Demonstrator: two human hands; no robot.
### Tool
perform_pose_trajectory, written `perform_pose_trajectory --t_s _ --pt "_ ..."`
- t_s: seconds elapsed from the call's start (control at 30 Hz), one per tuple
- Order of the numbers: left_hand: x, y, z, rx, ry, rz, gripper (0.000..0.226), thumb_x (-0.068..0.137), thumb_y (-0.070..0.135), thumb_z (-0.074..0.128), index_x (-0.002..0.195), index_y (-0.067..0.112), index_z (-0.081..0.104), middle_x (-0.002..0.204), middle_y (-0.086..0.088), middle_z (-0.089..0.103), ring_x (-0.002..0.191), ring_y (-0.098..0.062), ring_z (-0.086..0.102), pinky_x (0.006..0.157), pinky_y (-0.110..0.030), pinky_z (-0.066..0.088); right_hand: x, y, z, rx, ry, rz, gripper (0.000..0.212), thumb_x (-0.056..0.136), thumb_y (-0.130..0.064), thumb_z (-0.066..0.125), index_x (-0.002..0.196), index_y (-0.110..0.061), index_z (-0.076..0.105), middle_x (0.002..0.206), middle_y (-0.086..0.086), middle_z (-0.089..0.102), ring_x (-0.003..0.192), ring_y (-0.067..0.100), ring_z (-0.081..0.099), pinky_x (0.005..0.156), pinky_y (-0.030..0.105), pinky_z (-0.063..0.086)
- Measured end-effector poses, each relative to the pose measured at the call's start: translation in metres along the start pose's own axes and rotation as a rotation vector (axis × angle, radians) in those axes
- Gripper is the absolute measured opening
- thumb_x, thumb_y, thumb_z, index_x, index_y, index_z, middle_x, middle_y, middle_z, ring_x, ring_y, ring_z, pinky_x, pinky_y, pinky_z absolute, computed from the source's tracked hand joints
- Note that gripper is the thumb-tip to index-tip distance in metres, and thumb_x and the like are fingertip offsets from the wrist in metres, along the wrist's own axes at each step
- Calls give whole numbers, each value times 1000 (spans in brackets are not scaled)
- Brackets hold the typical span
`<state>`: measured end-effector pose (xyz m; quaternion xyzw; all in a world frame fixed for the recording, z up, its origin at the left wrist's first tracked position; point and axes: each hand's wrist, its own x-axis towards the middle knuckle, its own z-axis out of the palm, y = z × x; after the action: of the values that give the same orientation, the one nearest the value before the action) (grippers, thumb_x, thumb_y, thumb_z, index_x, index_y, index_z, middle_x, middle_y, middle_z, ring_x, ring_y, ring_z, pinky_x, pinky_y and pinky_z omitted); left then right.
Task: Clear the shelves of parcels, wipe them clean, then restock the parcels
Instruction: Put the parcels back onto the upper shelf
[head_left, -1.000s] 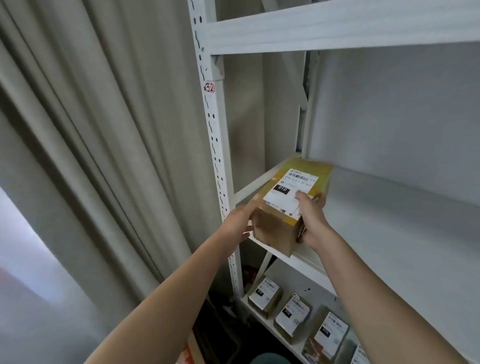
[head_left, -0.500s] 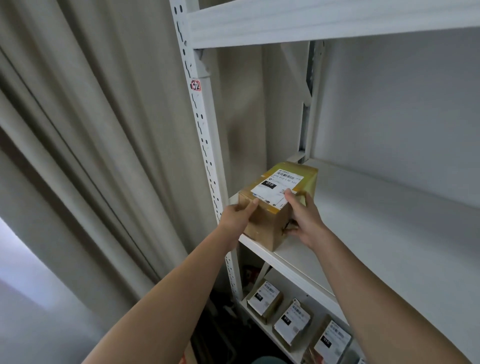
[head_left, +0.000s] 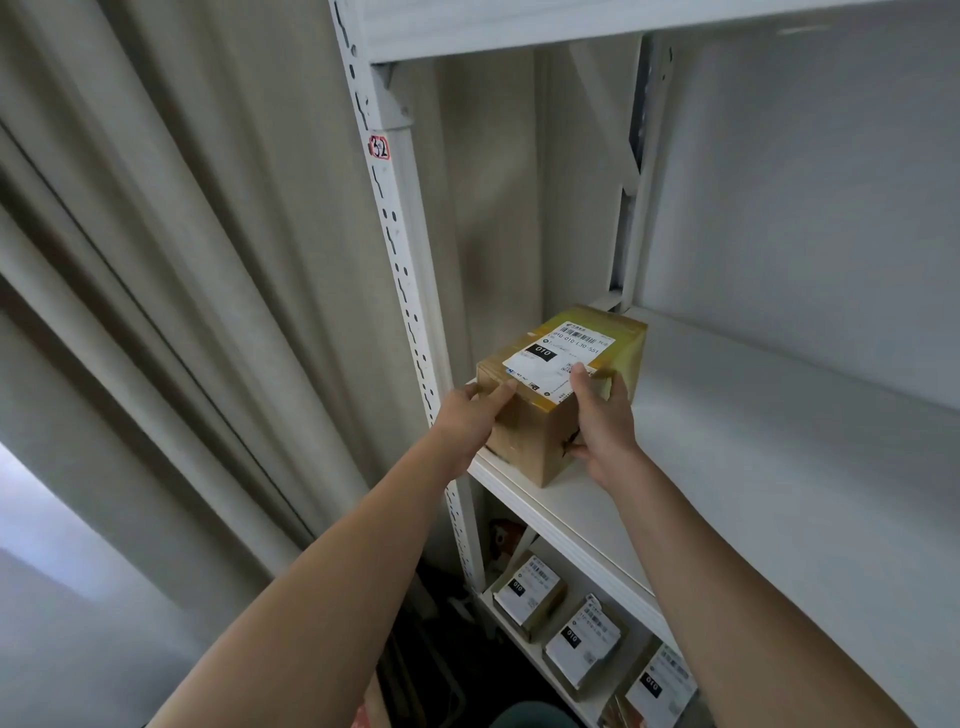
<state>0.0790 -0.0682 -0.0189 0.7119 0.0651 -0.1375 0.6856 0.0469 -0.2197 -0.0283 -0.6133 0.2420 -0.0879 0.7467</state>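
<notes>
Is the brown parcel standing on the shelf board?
Yes, the parcel stands on the left end of the white shelf, with both hands on it.

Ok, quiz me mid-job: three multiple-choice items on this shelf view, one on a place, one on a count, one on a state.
1. Where does the cardboard parcel sit on the middle shelf?
A. far right end
B. left front corner
C. on the top shelf

2. How many labelled parcels show on the lower shelf?
A. one
B. three
C. six

3. What are the hands doing?
A. both hang idle
B. only one touches the parcel
C. both hold the parcel's sides

Answers:
1 B, it stands beside the left upright at the shelf's front edge.
2 B, three white-labelled parcels lie in a row below.
3 C, the left hand and right hand clasp opposite sides.
</notes>
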Motion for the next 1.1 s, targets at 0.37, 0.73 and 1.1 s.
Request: perform_pose_trajectory --t_s 0.37,0.73,1.1 --pt "-18 0 -23 160 45 64 74 87 52 63 147 17 37 133 -3 53 117 -23 56 99 -39 49 -8 -4 -1 -236 181 -310 56 97 -57 45 143 -24 43 136 1 57 123 23 55 101 38 46" --pt "-48 -34 -166 204 141 -35 10 86 10 71 78 9 64 82 -11 65 69 -17 59 57 -18 51 -99 66 103 -395 212 -943 30 94 -18 53 119 -3 58 118 11 60 112 21 46 101 22 29" --pt "-70 -172 -311 670 186 -195 36 97 25 55 80 -2 69 79 -12 67 73 -22 60 60 -25 43 -141 217 206 -784 -32 -630 27 90 -12 61 116 -9 63 112 12 62 108 31 51 91 35 34"
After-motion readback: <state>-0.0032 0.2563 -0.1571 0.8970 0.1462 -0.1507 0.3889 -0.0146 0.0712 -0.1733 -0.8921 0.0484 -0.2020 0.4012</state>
